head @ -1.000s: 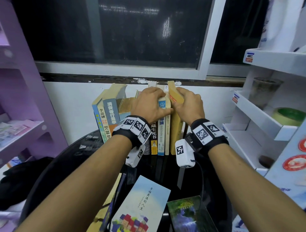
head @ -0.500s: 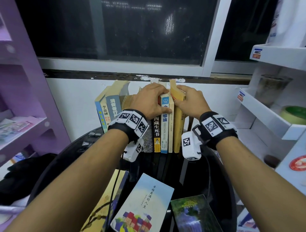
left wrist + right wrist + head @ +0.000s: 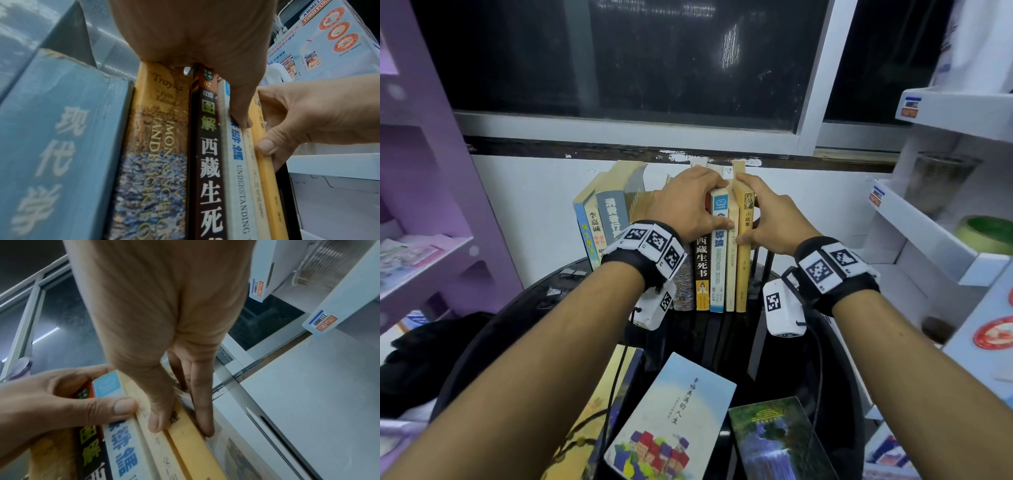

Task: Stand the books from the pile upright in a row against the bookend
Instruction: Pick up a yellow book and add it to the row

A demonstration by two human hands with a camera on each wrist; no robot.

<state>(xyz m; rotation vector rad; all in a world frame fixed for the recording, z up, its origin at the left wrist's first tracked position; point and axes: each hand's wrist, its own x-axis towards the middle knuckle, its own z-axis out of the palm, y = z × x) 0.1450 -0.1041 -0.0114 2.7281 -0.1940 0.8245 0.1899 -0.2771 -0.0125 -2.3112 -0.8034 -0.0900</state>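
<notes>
While left hand (image 3: pixel 690 202) steadies the row, right hand (image 3: pixel 770 219) pinches yellow book (image 3: pixel 743 267).

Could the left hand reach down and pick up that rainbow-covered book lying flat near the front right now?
Probably not at once: the left hand is gripping the standing books. Nothing covers the rainbow book, so once that grip lets go the way looks free.

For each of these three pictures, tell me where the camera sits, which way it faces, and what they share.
Head: worn high, facing forward and down at the book row; both forearms, left hand and right hand show.
Left wrist: below the left hand, looking up the spines; its thumb, plus the right hand.
Right wrist: along the right hand's fingers; the left thumb intrudes.
Shared: all show the yellow book the right hand pinches.
</notes>
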